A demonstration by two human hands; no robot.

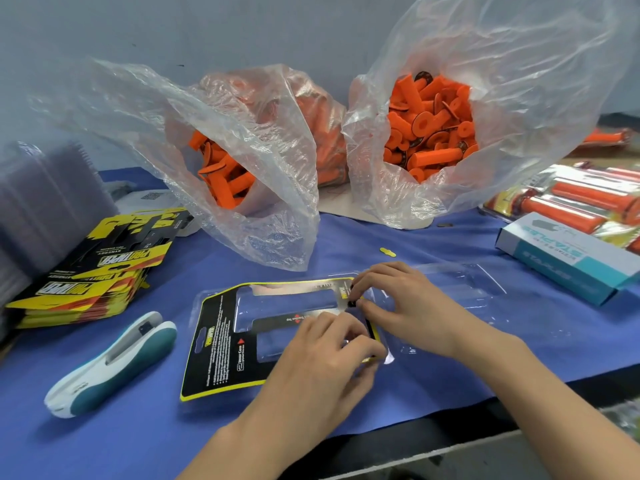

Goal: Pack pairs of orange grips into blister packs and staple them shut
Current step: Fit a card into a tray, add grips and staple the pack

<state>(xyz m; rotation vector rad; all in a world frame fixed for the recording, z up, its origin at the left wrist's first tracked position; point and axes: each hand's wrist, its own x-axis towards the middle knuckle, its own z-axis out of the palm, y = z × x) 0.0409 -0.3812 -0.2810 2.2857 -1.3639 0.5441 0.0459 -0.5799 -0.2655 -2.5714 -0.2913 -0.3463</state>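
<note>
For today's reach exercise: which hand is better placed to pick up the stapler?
Likely left. The stapler lies left of the pack, nearer the left hand; the right hand would have to cross over.

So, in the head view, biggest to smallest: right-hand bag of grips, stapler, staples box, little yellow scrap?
1. Right-hand bag of grips.
2. Stapler and staples box look alike; the stapler lies nearer.
3. Yellow scrap.

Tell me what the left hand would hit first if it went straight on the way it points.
Probably the right hand: the left hand points up-right over the card's right edge, and the right hand's fingers lie just beyond. Depth is unclear.
</note>
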